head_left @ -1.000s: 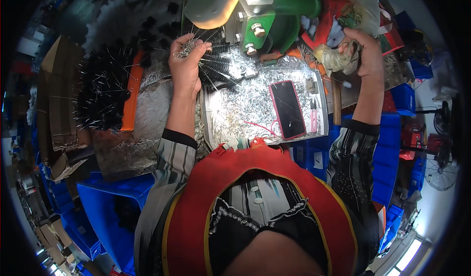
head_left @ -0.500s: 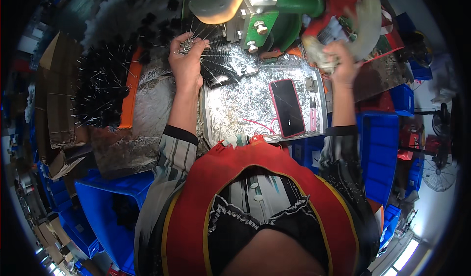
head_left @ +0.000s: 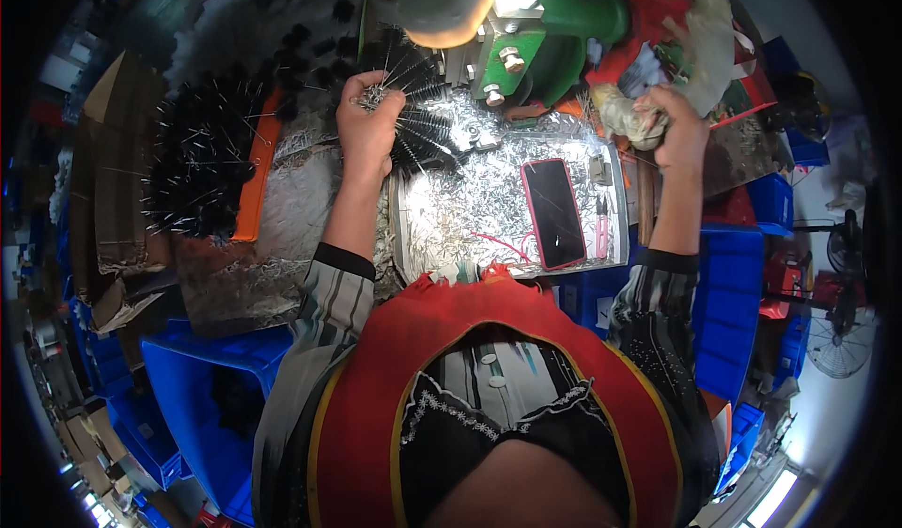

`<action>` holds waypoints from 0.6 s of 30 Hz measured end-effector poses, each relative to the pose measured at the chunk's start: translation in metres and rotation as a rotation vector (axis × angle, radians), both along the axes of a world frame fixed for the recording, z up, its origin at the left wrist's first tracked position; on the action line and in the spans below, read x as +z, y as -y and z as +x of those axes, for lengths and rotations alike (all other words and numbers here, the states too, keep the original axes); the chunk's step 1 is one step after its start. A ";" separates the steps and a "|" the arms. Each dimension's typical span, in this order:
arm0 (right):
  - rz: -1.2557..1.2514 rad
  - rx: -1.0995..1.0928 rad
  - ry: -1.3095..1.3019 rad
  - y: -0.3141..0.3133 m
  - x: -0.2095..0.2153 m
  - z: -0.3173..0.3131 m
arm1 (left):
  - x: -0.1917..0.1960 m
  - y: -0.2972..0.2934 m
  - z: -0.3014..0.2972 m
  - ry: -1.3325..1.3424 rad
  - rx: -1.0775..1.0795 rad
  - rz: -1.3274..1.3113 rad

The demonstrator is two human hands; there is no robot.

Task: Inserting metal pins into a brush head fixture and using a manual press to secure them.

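Wire brushes, held and heaped, at a workbench (clock directions from the centre of view). At 11 o'clock the left hand [head_left: 368,129] has thumb and fingers closed on the thin, shiny metal ends of a bunch of brushes [head_left: 425,141]; their black, bristly heads fan toward 3 o'clock. At 2 o'clock the right hand [head_left: 681,132] has its fingers curled around a handle [head_left: 631,119] wrapped in pale, crumpled cloth. A green metal machine [head_left: 512,51] with bright hexagonal bolts stands at 12 to 1 o'clock; a smooth, rounded lamp [head_left: 446,7] overhangs it, hiding part of its left side. A heap of brushes [head_left: 202,166] lies at 10 o'clock beside an orange strip [head_left: 258,176], with a brown cardboard box [head_left: 117,176] beyond. Near the centre, a shallow tray [head_left: 623,199] contains silvery scraps, a red-edged phone [head_left: 552,213] and pink snips [head_left: 601,229]. At 8 o'clock, a blue plastic bin [head_left: 169,387] holds something dark, too dim to identify.
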State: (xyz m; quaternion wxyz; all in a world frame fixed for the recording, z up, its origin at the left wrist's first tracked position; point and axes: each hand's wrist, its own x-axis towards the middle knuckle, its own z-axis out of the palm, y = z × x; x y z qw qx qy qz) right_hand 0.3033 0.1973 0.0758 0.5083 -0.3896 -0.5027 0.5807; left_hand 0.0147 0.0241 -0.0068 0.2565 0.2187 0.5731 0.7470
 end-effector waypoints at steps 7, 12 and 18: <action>-0.034 0.247 0.223 -0.011 0.076 0.005 | 0.014 -0.004 0.007 -0.107 0.029 -0.061; 0.218 -0.135 0.426 0.024 0.071 -0.018 | 0.005 0.009 -0.006 0.071 0.013 0.086; 1.233 -0.428 0.413 0.080 0.009 -0.028 | 0.022 0.049 -0.022 0.184 -0.137 0.064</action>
